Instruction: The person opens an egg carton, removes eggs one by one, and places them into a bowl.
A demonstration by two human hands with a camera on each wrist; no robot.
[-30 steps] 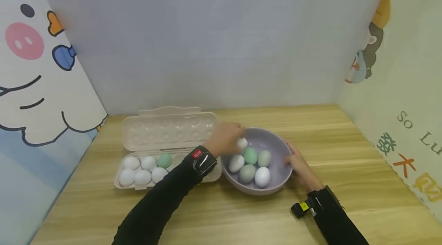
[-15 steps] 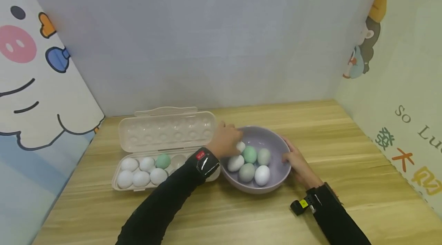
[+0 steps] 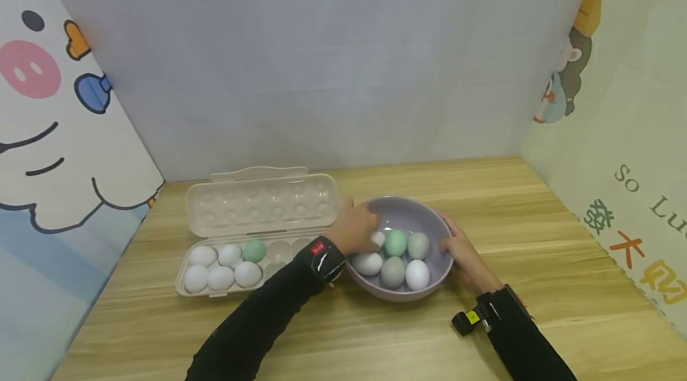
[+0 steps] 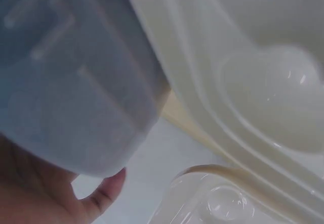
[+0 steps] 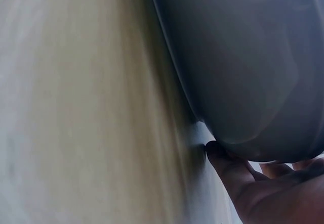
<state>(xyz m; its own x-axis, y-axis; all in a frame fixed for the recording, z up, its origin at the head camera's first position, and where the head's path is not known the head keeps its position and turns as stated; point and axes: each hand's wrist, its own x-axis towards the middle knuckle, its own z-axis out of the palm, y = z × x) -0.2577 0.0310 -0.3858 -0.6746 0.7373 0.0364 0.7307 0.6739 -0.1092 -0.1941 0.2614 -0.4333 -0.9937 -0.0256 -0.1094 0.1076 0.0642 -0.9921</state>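
Observation:
A lilac bowl (image 3: 394,296) holds several white, grey and green eggs. My left hand (image 3: 351,227) reaches over its left rim, fingers curled down around a white egg (image 3: 378,240), partly hidden by the hand. In the left wrist view, the thumb (image 4: 109,191) shows below the bowl's side (image 4: 86,97); the egg is out of sight there. My right hand (image 3: 466,256) grips the bowl's right rim, thumb over the edge and fingers outside. Left of the bowl lies an open egg carton (image 3: 217,293) with white eggs (image 3: 220,278) and one green egg (image 3: 254,250).
The carton's raised lid (image 3: 261,205) leans back behind the tray. Several cups on the tray's right are bare, partly under my left forearm. All stands on a wooden table (image 3: 408,345), with a grey wall panel (image 3: 333,71) behind and printed panels at both sides.
My left hand has lowered slightly into the bowl with the white egg. The other eggs in the bowl have shifted a little right. My right hand stays on the rim.

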